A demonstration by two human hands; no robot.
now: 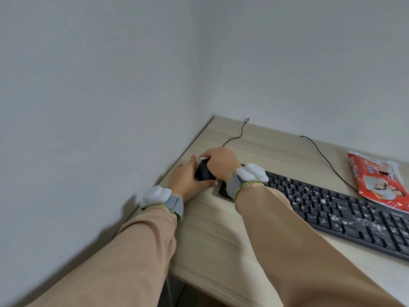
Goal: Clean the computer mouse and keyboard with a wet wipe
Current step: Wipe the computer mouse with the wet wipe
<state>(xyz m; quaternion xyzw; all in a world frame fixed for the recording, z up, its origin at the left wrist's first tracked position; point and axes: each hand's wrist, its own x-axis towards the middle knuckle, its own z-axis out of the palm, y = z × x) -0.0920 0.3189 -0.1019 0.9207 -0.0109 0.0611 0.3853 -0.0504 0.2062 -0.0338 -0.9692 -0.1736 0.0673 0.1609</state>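
Far left corner of the wooden desk (221, 229), close to the wall. Black computer mouse (204, 172) sits there, cradled between both hands. Left hand (188, 180) wraps the mouse from its left side and underneath, thumb along the near edge, steadying it. Right hand (221, 161) comes over the top, fingers curled and pinching a small white wet wipe (202, 158) against the mouse's far end; only a sliver of the wipe shows. Cannot tell whether the mouse is lifted or resting on the desk. Mouse cable (234, 138) trails off toward the wall. Black keyboard (332, 207) lies just to the right, keys heavily flecked with white specks, not yet wiped by the look of it. Red wipe packet (376, 178) rests beyond it. Judgement: the mouse is light, rigid, smooth plastic, likely slick once damp, so a side grip around the body suits it. The wipe is limp and thin, best bunched under fingertips.
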